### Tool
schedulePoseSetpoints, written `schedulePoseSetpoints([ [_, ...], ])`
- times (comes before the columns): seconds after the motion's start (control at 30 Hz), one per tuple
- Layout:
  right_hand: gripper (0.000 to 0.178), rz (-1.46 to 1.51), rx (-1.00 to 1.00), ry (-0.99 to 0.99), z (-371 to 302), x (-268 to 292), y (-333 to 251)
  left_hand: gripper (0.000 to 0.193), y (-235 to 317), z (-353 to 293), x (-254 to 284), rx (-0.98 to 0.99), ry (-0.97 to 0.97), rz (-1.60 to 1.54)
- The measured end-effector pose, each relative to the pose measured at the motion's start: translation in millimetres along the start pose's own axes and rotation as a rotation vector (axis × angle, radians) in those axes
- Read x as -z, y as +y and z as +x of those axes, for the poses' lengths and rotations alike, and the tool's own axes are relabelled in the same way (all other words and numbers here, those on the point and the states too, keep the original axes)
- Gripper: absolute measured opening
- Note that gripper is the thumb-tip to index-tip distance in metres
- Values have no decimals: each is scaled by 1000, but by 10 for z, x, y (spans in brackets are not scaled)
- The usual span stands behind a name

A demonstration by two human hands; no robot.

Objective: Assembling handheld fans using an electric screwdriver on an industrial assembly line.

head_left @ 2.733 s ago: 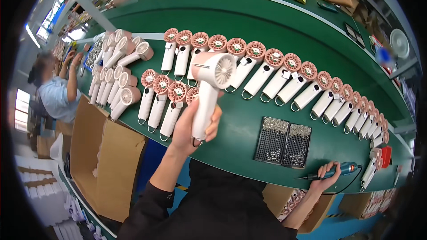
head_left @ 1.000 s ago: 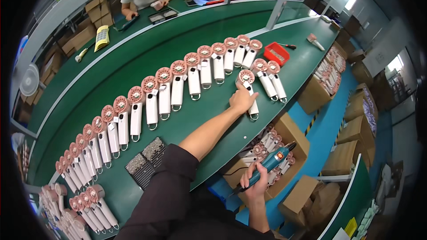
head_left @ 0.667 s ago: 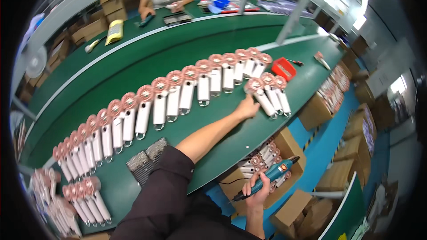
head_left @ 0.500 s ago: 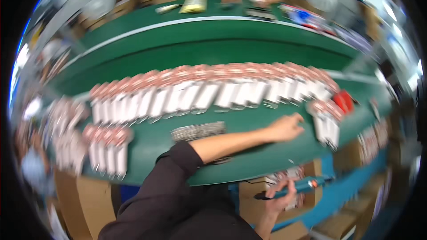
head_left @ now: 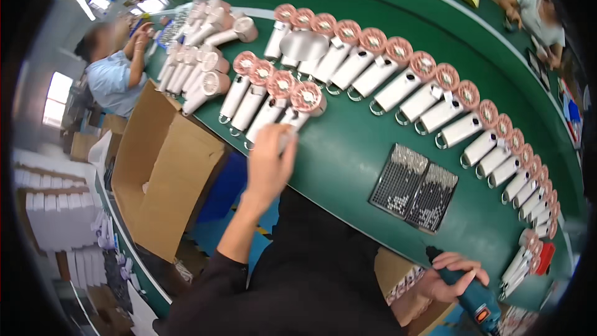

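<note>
My left hand is closed round the handle of a white handheld fan with a pink round head. This fan is at the near end of a short row of similar fans, lying on the green bench. My right hand grips a teal electric screwdriver beyond the bench's front edge, its dark tip pointing up and left. Between the hands, two black trays of small metal screws lie side by side on the bench.
A long curved row of fans runs along the bench's far side, with more white fans at the left end. A red object lies at the far right. An open cardboard box stands by the front edge. Co-workers sit nearby.
The view has swung to the left. My left hand has gone from reaching over the right side of the bench to holding a fan on the left. The screwdriver stays in my right hand.
</note>
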State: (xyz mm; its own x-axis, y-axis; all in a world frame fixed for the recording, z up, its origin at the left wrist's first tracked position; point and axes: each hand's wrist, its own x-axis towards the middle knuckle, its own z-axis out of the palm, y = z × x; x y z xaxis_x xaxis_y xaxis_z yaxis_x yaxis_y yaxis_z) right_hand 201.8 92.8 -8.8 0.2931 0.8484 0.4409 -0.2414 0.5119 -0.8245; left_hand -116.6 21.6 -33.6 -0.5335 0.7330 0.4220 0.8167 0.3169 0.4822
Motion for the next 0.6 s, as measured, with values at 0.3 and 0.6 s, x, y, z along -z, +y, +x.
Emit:
schedulePoseSetpoints([
  [0.3, 14, 6, 8, 63, 23, -450, 150, 55, -184, 70, -78, 18, -219, 251],
  [0.6, 14, -114, -28, 105, 66, -567, 149, 50, -187, 44, -163, 514, -408, -490],
])
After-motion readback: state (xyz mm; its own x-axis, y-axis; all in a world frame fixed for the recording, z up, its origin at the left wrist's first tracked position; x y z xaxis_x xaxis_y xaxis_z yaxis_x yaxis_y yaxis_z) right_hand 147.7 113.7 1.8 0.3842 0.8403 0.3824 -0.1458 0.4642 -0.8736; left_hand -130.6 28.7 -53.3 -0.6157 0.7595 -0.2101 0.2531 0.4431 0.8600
